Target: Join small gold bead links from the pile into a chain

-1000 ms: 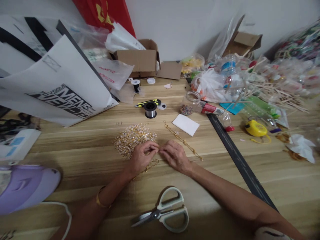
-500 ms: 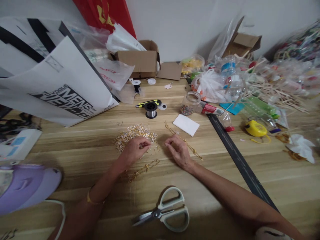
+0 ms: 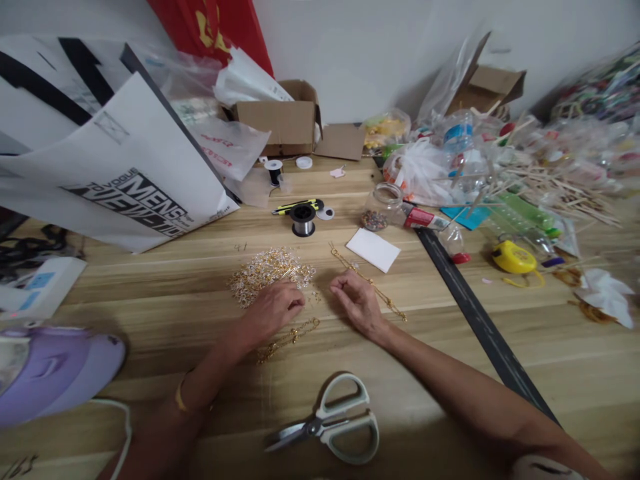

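My left hand (image 3: 277, 305) lies palm down at the near edge of a pile of gold and clear beads (image 3: 263, 272). Its fingers are curled together, and whatever they hold is hidden. To the right, my right hand (image 3: 359, 301) rests on the table with thumb and forefinger pinched; anything between them is too small to make out. A gold beaded chain (image 3: 383, 298) runs beside and behind that hand. Another gold chain (image 3: 287, 340) lies just in front of my left hand. Closer to me are large scissors (image 3: 320, 425) with pale handles.
Behind the beads stand a wire spool (image 3: 303, 220) and a yellow-black cutter (image 3: 287, 207). A folded white paper (image 3: 373, 250) and a jar of beads (image 3: 377, 212) sit farther right. A yellow tape measure (image 3: 513, 257) lies past the black strip (image 3: 480, 320). At left is a purple iron (image 3: 65, 373).
My left hand has turned more palm down and shifted slightly toward me, hiding its fingertips. My right hand keeps its place and its pinch.
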A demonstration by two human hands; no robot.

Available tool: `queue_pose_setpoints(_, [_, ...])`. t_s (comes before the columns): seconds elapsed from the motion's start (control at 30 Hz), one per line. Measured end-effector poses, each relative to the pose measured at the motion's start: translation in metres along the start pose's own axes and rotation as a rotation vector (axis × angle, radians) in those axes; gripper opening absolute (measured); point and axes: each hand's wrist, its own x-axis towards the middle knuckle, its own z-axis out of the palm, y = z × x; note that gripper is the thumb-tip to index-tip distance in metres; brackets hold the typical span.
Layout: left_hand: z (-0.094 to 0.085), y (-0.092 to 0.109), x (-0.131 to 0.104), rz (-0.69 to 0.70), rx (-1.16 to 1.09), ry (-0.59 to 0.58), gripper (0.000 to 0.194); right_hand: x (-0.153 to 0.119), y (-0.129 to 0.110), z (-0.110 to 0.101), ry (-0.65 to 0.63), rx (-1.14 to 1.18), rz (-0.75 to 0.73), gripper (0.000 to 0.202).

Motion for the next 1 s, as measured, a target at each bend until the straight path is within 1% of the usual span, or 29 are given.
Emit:
queue_pose_setpoints(0.1, [0.004,0.002,0.001,0.012,0.034,-0.017,0.019,0.0,0.0,0.0,-0.006,-0.003,-0.004,0.011])
queue_pose_setpoints(0.4, [0.01,0.003,0.001,0.095,0.102,0.009,0.023,0.0,0.003,0.001,-0.009,-0.016,-0.026,0.009])
queue_pose_setpoints(0.5, [0.013,0.001,0.0,0.11,0.065,0.044,0.022,0.0,0.003,0.001,-0.012,-0.028,-0.04,0.009])
queue_pose_setpoints(0.57, [0.014,0.001,0.001,0.079,-0.017,0.084,0.02,0.0,0.003,0.002,-0.016,-0.039,-0.051,0.009])
queue_pose_setpoints(0.63, [0.014,0.002,0.003,0.001,-0.17,0.159,0.015,-0.001,0.002,0.002,-0.017,-0.053,-0.066,0.009])
queue_pose_setpoints(0.73, [0.014,0.005,0.007,-0.17,-0.575,0.254,0.008,-0.001,-0.001,0.002,-0.037,-0.077,-0.099,0.009])
queue_pose_setpoints(0.8, [0.016,0.007,0.009,-0.274,-0.889,0.254,0.01,-0.002,-0.004,0.002,-0.043,-0.081,-0.114,0.009])
queue_pose_setpoints(0.87, [0.02,0.008,0.01,-0.35,-1.149,0.259,0.014,-0.003,-0.007,0.003,-0.025,-0.068,-0.12,0.009])
queue_pose_setpoints(0.93, [0.025,0.01,0.011,-0.392,-1.406,0.279,0.018,-0.004,-0.011,0.003,-0.007,-0.051,-0.125,0.009])
queue_pose_setpoints(1.0, [0.029,0.012,0.012,-0.436,-1.603,0.264,0.022,-0.005,-0.015,0.004,0.004,-0.04,-0.132,0.007])
